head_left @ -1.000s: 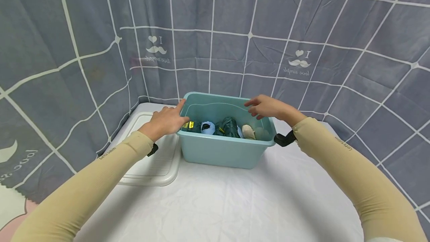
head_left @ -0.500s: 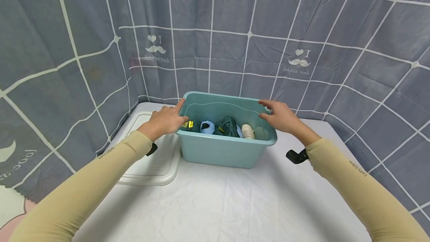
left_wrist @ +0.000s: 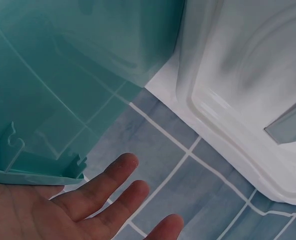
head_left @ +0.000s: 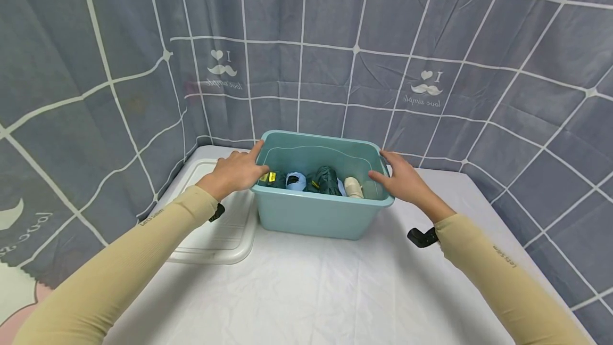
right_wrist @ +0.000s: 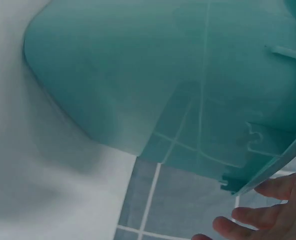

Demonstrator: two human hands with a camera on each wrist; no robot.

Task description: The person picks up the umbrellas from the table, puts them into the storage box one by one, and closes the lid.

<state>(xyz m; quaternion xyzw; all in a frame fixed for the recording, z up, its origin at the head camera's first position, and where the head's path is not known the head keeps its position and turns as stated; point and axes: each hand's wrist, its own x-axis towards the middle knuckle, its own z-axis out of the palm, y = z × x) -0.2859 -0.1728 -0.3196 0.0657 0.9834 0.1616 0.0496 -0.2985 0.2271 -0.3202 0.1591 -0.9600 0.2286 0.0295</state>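
Note:
A light teal plastic bin (head_left: 316,214) stands lidless on the white-covered table. Inside lie a dark green bundle (head_left: 328,181), a light blue roll (head_left: 296,182), a cream roll (head_left: 353,188) and a dark piece with yellow tags (head_left: 272,177). My left hand (head_left: 235,174) rests at the bin's left end, thumb over the rim and index finger pointing along it. At the opposite end, my right hand (head_left: 404,181) touches the rim with its thumb and index finger. Both wrist views show the other fingers outside the bin, stretched out and spread below the rim's edge.
A white lid (head_left: 234,252) lies flat on the table to the left, partly under my left forearm and right beside the bin. A grey curtain (head_left: 330,15) with white grid lines hangs behind and on both sides. White cloth (head_left: 311,286) covers the table in front.
My right hand has moved from above the bin's right part out to the right-end rim and come down onto it. The left hand and the bin have stayed in place.

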